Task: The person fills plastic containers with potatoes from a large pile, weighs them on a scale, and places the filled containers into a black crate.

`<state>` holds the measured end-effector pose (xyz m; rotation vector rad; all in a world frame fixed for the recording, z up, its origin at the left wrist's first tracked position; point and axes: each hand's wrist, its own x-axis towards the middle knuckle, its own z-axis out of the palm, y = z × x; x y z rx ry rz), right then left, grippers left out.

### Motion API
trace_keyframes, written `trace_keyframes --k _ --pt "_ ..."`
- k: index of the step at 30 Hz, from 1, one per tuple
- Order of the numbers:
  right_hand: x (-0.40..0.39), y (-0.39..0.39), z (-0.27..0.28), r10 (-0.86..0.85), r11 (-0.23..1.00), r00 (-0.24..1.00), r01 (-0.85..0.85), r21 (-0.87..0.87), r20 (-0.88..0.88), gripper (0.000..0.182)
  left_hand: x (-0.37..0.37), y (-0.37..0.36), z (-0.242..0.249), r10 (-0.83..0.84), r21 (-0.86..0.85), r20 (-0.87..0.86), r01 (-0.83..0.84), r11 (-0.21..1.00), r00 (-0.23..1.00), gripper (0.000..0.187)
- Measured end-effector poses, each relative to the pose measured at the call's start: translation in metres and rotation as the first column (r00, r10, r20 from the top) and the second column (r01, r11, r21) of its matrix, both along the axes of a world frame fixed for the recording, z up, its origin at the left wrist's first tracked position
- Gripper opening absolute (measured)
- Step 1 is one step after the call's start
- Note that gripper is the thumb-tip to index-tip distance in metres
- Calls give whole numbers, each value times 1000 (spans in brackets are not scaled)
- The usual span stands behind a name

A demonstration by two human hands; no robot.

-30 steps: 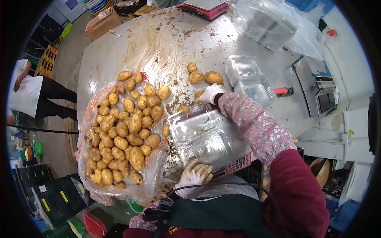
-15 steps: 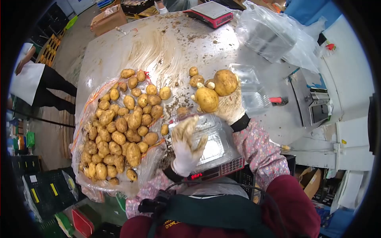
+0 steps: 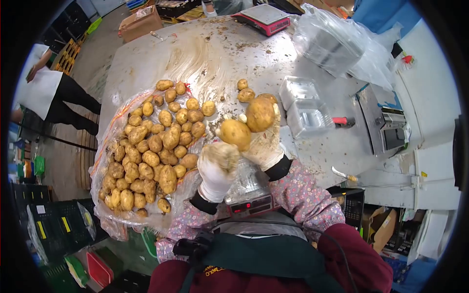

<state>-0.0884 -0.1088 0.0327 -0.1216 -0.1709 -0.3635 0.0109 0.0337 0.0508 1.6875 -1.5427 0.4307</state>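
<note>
My right hand (image 3: pixel 264 146), in a soiled white glove, grips two large potatoes, a front potato (image 3: pixel 235 135) and a rear potato (image 3: pixel 260 115), with its fingertips showing along their far edges. My left hand (image 3: pixel 215 168), gloved too, is right beside the front potato; its fingers look curled and are smeared by motion. Below both hands stands a red scale (image 3: pixel 251 206) showing 0, with a clear plastic container (image 3: pixel 246 181) on it, partly hidden by my hands. Left of my left hand, many potatoes (image 3: pixel 151 144) lie on an opened plastic bag (image 3: pixel 105 146).
Two loose potatoes (image 3: pixel 246 94) lie beyond my hands. To the right are an open clear clamshell (image 3: pixel 308 118), a red-handled tool (image 3: pixel 342 120) and a knife (image 3: pixel 344 174). Another scale (image 3: pixel 264 19) and bagged containers (image 3: pixel 337 44) stand farther back. A person (image 3: pixel 53 93) stands at left.
My right hand has moved left and slightly nearer with both potatoes. My left hand has moved left and its fingers have curled. The scale display has gone from a small number to 0.
</note>
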Motion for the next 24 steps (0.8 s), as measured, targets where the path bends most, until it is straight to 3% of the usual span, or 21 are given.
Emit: trace_keyframes --k 1,2,4,5,6,7,8,9,10,11,12,14,16,17,18,19,20,21,22,23,24 --pt "-2 0 1 18 999 1000 -17 -52 6 76 7 -1 -11 -214 -238 -590 85 967 778 27" --pt "-7 -1 1 36 993 999 -35 -109 10 77 15 -1 -22 -458 -469 -862 4 883 218 26" --pt "-25 -7 3 43 945 999 -51 -322 -32 80 47 5 -2 -196 -339 -813 -173 925 548 25" --pt "-39 -10 6 23 882 994 -71 -465 -109 81 69 19 -12 176 -141 -535 -292 946 826 29" --pt "-60 -5 16 -93 801 935 -133 -583 -341 78 90 29 -27 471 -12 -83 -473 881 878 33" --pt "-76 -11 14 -131 619 877 -292 -729 -462 74 100 32 -38 156 -96 -678 -298 950 718 35" --pt "-85 -15 11 -203 400 803 -454 -796 -560 70 119 48 -48 255 56 -554 -270 961 793 27" --pt "-85 -9 28 -302 36 810 -518 -855 -503 70 123 48 -48 299 157 -518 -255 954 802 24" --pt "-83 -5 45 -370 -335 830 -538 -774 -417 71 122 45 -47 339 252 -479 -243 937 810 21" --pt "-89 6 40 -448 -508 834 -534 -675 -323 70 118 33 -48 324 227 -422 -247 942 847 21" --pt "-87 15 48 -502 -676 821 -569 -468 -272 71 112 13 -47 307 204 -360 -247 947 881 21" --pt "-97 27 24 -510 -828 853 -450 -335 114 63 109 -25 -61 251 273 -323 -164 948 912 24" --pt "-97 22 29 -554 -764 828 -462 -450 89 66 104 -70 -71 162 318 -299 -62 946 940 28" --pt "-97 18 33 -587 -694 807 -461 -552 63 68 107 -95 -89 169 372 -163 -98 923 972 27" --pt "-100 7 35 -620 -290 749 -494 -819 -232 72 114 -124 -118 124 362 -115 -75 929 986 30" --pt "-104 -8 38 -510 203 693 -479 -854 -509 75 112 -152 -120 119 486 -112 -50 873 987 33" --pt "-99 -18 54 -290 817 782 -98 -568 -552 86 102 -178 -120 99 600 -113 -11 800 989 36" --pt "-99 -33 62 -165 950 868 13 -312 -469 99 91 -199 -114 21 634 -146 78 770 989 38" --pt "-100 -44 62 -114 992 917 87 -86 -382 100 87 -219 -115 -56 659 -176 160 735 983 40" --pt "-99 -49 56 -140 990 920 140 -25 -365 100 92 -243 -145 -260 531 -237 349 772 936 43" --pt "-98 -54 51 -158 982 925 183 39 -345 99 72 -251 -113 -92 767 -193 208 606 977 47"
